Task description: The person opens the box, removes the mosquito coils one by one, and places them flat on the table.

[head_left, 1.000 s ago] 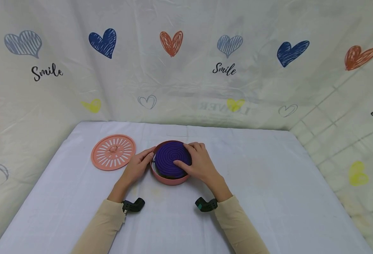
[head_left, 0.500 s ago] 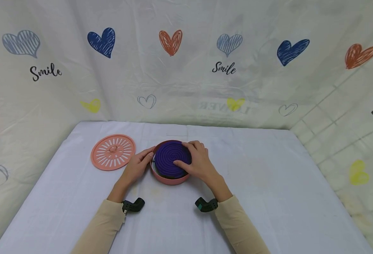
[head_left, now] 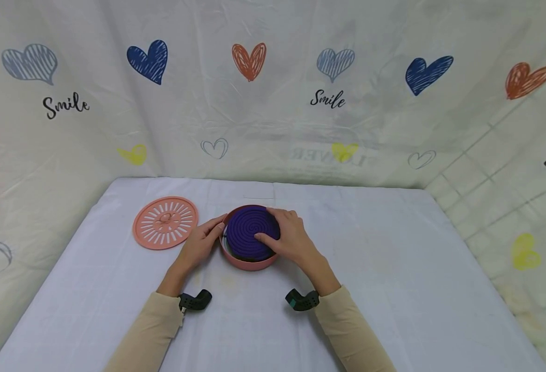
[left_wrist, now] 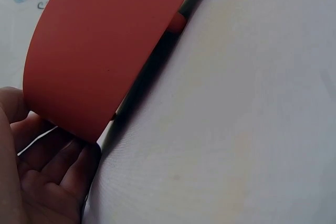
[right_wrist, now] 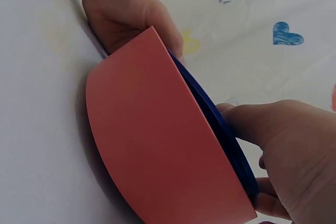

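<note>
A round coral-pink mosquito coil box (head_left: 249, 266) with small feet stands on the table in the head view. Inside its rim lies a purple spiral mosquito coil (head_left: 251, 232), which the right wrist view shows a little above the rim on my side. My left hand (head_left: 200, 245) grips the box's left wall, thumb at the rim, fingers around the outside; the left wrist view shows those fingers under the wall. My right hand (head_left: 293, 237) holds the coil at its right side, thumb (head_left: 266, 240) on its top face and fingers over the far right edge.
A coral-pink slotted round lid (head_left: 166, 223) with a small central knob lies on the white tablecloth (head_left: 375, 268), left of my left hand. A pale curtain (head_left: 273, 113) printed with hearts hangs behind the table. Black camera mounts (head_left: 302, 300) sit on both wrists.
Almost nothing moves. The fingers of my right hand shift very slightly at the coil's far edge, and the whole head view tilts a touch.
</note>
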Motion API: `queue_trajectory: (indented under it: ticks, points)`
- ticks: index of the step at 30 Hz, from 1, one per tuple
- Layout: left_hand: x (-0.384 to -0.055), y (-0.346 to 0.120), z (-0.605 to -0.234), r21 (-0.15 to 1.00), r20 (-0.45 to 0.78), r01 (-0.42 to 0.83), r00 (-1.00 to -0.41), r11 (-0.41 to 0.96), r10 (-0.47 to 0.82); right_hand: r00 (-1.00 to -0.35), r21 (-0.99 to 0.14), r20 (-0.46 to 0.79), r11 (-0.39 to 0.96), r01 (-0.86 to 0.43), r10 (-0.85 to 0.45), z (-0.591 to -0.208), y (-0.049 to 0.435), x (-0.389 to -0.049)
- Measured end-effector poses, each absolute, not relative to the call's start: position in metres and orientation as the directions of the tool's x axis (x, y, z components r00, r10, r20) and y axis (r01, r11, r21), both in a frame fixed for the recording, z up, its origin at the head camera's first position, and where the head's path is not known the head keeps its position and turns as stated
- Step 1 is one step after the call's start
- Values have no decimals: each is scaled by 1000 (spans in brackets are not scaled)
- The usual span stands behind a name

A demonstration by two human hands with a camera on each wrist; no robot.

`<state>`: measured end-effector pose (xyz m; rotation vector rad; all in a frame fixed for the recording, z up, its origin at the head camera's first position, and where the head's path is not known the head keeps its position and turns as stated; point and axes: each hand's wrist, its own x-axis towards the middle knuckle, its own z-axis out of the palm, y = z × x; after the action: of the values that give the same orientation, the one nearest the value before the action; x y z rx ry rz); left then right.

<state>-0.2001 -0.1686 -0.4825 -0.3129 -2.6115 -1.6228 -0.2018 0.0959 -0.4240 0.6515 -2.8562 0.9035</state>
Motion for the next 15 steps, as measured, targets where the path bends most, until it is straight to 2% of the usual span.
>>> queue_trajectory:
  ticks: [11, 15]
  points:
    - [-202, -169, -484, 882, 154, 203, -977, 425, 148, -898, -504, 232, 743, -440, -375, -426, 95, -203]
    - [-201, -169, -484, 880, 151, 200, -978, 431, 146, -903, -525, 234, 736, -429, -360, -425, 95, -203]
